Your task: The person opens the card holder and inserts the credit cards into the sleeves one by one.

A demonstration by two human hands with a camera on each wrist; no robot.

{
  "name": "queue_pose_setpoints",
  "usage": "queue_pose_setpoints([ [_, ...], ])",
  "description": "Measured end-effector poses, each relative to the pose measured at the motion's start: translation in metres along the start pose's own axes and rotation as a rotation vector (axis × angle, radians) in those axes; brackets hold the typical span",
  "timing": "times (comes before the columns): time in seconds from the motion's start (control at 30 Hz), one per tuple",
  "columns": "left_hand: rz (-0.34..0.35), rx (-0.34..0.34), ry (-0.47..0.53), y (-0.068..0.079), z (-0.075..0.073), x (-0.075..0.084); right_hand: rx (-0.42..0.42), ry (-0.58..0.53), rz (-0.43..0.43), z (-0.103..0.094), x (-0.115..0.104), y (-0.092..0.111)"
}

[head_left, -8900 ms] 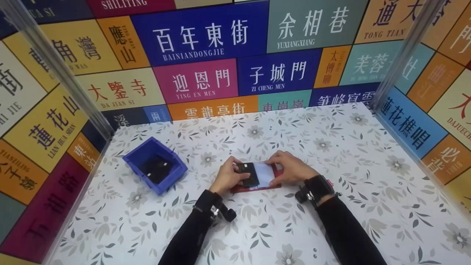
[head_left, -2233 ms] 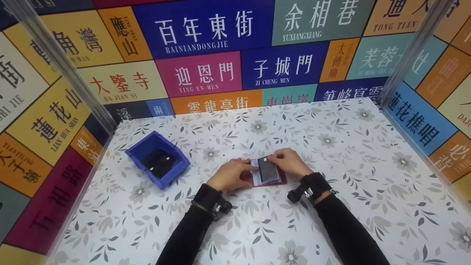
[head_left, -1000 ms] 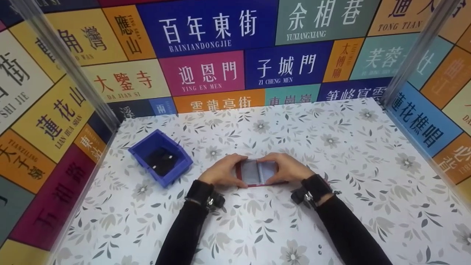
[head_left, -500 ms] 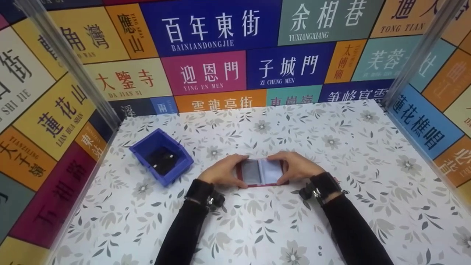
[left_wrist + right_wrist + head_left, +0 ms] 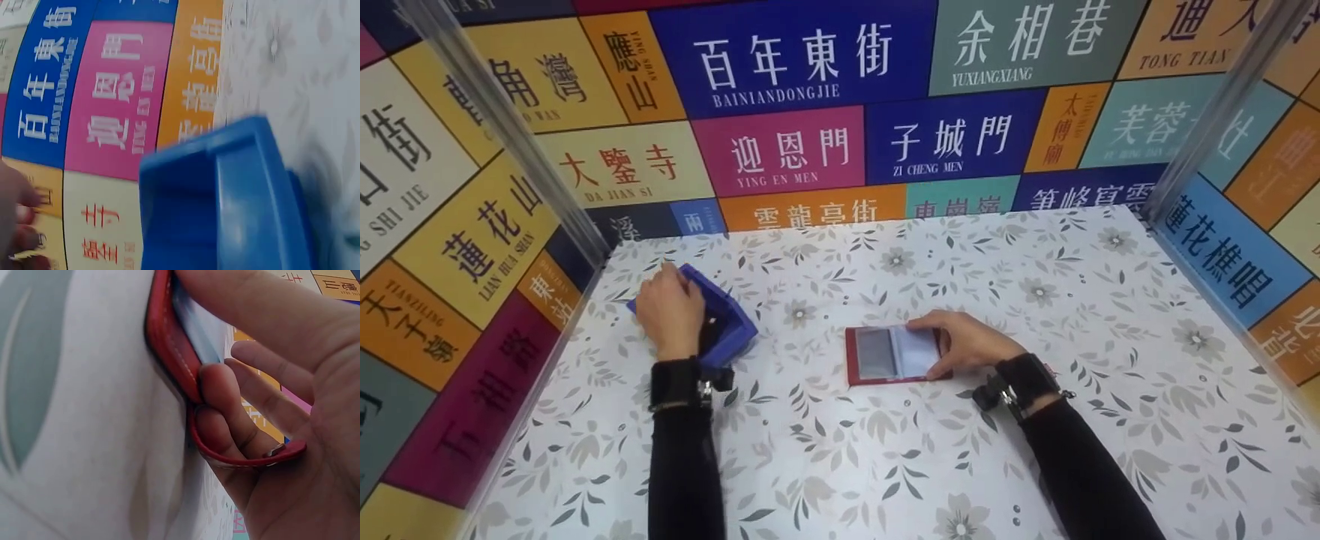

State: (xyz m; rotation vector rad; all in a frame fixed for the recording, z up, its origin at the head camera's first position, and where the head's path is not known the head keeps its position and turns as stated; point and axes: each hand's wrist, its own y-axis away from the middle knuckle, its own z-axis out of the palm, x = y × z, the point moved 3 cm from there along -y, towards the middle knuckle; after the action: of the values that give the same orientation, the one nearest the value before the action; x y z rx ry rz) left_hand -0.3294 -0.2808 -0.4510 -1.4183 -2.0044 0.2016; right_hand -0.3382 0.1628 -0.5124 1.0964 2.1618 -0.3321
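An opened red card holder (image 5: 852, 360) with stitched edges lies flat on the table. Its left sleeve looks grey, its right one pale and clear. My right hand (image 5: 971, 341) pinches the holder's right edge between thumb and fingers. In the right wrist view a red strap (image 5: 253, 461) with a metal snap curves past those fingers. My left hand (image 5: 669, 311) is over the blue bin (image 5: 735, 341), fingers bent toward its far left side and partly hidden; I cannot tell if they hold anything. Dark cards (image 5: 709, 330) with small pale marks lie in the bin, partly covered by that hand.
The table (image 5: 825, 465) has a white cover with grey flowers and leaves. Behind it rises a wall (image 5: 780, 150) of coloured panels with Chinese lettering. Transparent corner strips (image 5: 510, 112) stand at both sides.
Earlier, a black card was slid into the holder and a sleeve page was turned. My left hand has since left the holder and moved left to the bin; my right hand stays at the holder.
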Motion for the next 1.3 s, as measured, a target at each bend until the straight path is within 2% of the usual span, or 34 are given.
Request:
queue_pose_setpoints([
  [0.03,-0.016,-0.127,-0.099,0.0,0.004,-0.011,0.001,0.001,-0.005,0.0,0.0,0.0],
  [0.1,0.013,-0.375,-0.257,0.002,0.013,-0.024,0.005,0.004,-0.014,0.0,0.001,0.0],
  [0.17,0.062,-0.557,-0.361,0.004,0.021,-0.03,0.01,0.003,-0.018,0.0,0.001,0.0],
  [0.23,0.086,-0.663,-0.42,0.006,0.024,-0.031,0.014,-0.004,-0.017,0.001,0.001,0.0],
  [0.3,0.081,-0.718,-0.45,0.007,0.025,-0.03,0.014,-0.012,-0.013,0.001,0.0,-0.001],
  [0.43,0.067,-0.729,-0.46,0.008,0.022,-0.028,0.012,-0.019,-0.01,0.002,0.0,-0.001],
  [0.73,0.064,-0.717,-0.385,0.009,0.02,-0.027,0.001,-0.002,-0.008,0.001,0.0,-0.003],
  [0.9,0.051,-0.666,-0.352,0.009,0.022,-0.027,0.003,0.012,-0.009,0.002,0.001,-0.003],
  [1.13,0.067,-0.573,-0.362,0.01,0.024,-0.025,0.014,0.016,-0.028,0.002,0.002,0.0],
  [1.3,0.049,-0.511,-0.228,0.009,0.023,-0.024,0.014,0.009,-0.032,0.002,0.003,0.001],
])
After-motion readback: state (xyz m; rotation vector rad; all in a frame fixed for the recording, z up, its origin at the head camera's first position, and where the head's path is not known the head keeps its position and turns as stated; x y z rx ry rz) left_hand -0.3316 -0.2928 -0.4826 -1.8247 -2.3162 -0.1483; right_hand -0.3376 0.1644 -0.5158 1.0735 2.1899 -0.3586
